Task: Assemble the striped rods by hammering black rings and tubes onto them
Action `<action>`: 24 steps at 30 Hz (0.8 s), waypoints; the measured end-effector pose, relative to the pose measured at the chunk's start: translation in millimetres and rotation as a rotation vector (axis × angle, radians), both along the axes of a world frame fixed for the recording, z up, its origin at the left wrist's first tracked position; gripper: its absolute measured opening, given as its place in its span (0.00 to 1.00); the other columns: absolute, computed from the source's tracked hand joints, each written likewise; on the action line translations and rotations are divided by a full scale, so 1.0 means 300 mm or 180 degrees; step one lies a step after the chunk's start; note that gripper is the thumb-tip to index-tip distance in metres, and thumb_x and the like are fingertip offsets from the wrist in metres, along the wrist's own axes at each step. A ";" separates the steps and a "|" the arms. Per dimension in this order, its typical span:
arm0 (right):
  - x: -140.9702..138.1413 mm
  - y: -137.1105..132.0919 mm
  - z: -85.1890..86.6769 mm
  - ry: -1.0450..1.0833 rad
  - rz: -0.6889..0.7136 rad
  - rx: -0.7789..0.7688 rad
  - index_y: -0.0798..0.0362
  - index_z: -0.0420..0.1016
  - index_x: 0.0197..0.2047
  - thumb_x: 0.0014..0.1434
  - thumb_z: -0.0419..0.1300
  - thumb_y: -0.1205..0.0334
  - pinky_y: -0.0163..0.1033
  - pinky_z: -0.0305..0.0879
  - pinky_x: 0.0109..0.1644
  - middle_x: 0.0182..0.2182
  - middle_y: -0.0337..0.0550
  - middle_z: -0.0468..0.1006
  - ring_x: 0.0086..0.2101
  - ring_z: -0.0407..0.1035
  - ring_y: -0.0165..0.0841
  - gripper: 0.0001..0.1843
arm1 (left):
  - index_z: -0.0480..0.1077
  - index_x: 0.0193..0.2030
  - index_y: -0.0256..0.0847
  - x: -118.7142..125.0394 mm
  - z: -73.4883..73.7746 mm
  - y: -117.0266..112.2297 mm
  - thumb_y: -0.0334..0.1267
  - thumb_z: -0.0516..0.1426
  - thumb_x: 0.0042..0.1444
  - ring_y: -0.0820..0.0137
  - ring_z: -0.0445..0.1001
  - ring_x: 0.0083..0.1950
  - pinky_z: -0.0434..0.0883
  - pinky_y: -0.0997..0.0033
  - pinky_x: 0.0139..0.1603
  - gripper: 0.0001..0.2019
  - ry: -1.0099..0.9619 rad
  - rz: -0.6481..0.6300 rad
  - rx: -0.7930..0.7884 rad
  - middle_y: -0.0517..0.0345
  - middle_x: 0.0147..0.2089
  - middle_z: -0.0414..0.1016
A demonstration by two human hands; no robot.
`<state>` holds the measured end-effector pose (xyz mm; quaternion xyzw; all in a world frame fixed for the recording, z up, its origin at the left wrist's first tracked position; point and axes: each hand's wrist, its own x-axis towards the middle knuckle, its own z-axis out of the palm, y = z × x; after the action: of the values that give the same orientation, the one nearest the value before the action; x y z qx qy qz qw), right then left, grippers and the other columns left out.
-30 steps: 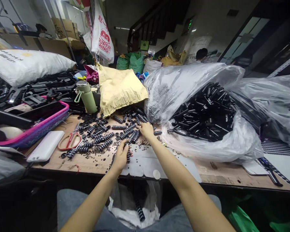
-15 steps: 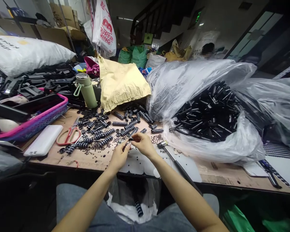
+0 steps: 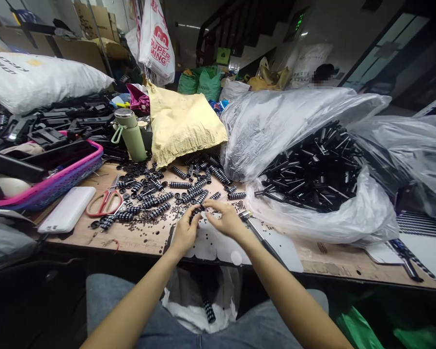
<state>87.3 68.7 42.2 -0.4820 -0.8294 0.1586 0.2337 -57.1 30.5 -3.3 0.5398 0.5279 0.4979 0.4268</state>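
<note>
My left hand (image 3: 184, 232) and my right hand (image 3: 225, 219) meet over the near part of the wooden table (image 3: 138, 242). Between their fingertips they pinch a short black ribbed stack of rings (image 3: 196, 211). Beyond the hands lie several similar ribbed black stacks (image 3: 178, 191) and many tiny loose black rings (image 3: 148, 228). Under the hands lies a white scalloped sheet (image 3: 210, 245). A small hammer (image 3: 256, 230) rests just right of my right wrist.
A clear plastic bag of black tubes (image 3: 312, 174) fills the right. A yellow bag (image 3: 181, 126), green flask (image 3: 131, 135), red scissors (image 3: 103, 203), white phone (image 3: 67, 209) and pink basket (image 3: 58, 182) stand left. A white bag (image 3: 199, 310) hangs below the table edge.
My right hand has come back from the pile of ribbed stacks to my left hand. Both hands now hold one stack together, slightly nearer to me than half a second ago.
</note>
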 end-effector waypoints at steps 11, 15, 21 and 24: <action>0.441 0.257 -0.002 -0.1863 -0.1989 0.0172 0.58 0.74 0.34 0.53 0.49 0.74 0.44 0.53 0.42 0.36 0.56 0.71 0.43 0.58 0.42 0.13 | 0.61 0.46 0.42 -0.001 0.021 -0.016 0.48 0.49 0.54 0.81 0.59 0.19 0.57 0.81 0.17 0.16 -0.0879 -0.0181 -0.0334 0.63 0.29 0.63; 0.394 0.165 -0.038 -0.1733 -0.1588 0.0757 0.50 0.72 0.43 0.59 0.45 0.69 0.44 0.54 0.42 0.45 0.48 0.68 0.44 0.58 0.39 0.16 | 0.64 0.37 0.38 0.033 0.069 0.001 0.49 0.53 0.50 0.82 0.57 0.17 0.54 0.81 0.13 0.16 -0.1066 -0.0337 -0.0779 0.63 0.27 0.63; 0.229 -0.075 -0.130 -0.0053 0.0592 0.1317 0.46 0.70 0.47 0.60 0.46 0.68 0.40 0.64 0.41 0.37 0.44 0.73 0.35 0.66 0.32 0.17 | 0.63 0.28 0.35 0.139 0.103 0.059 0.46 0.59 0.42 0.82 0.56 0.16 0.49 0.82 0.13 0.15 -0.1517 -0.0896 -0.1570 0.63 0.23 0.62; 0.176 -0.157 -0.115 0.1224 0.0009 0.0440 0.48 0.68 0.48 0.60 0.47 0.61 0.44 0.64 0.47 0.45 0.47 0.69 0.44 0.65 0.35 0.15 | 0.63 0.28 0.36 0.159 0.081 0.052 0.44 0.59 0.43 0.80 0.55 0.16 0.53 0.81 0.15 0.13 -0.1169 -0.0544 -0.1091 0.67 0.17 0.57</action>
<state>140.0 21.6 7.7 -0.4245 -0.7791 0.1907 0.4201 -9.4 46.2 21.1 0.4029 0.4707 0.4529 0.6411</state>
